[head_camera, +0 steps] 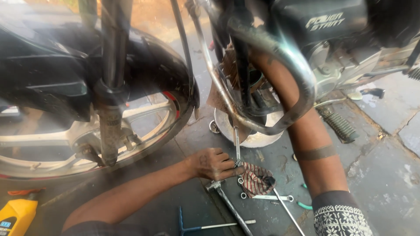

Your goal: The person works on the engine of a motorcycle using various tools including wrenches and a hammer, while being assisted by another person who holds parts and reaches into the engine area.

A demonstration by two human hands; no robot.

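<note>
Your left hand's fingers (227,168) clamp a slim spanner (237,144) just beside the striped rag (256,179) on the floor; your right hand is hidden behind the motorcycle's crash guard (280,57) above the rag, fingers unseen; loose spanners (267,197) lie below the rag.

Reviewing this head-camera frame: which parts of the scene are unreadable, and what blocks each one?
- Right hand: hidden in the head view; the right forearm runs up behind the crash guard into the engine.
- Left hand: it holds a wrench, but the grip under the fingers is unclear.
- Striped rag: covers part of the tools on the floor.
- Front wheel: hazy at left, cut by the edge.
- Yellow bottle: cropped at the corner.
</note>
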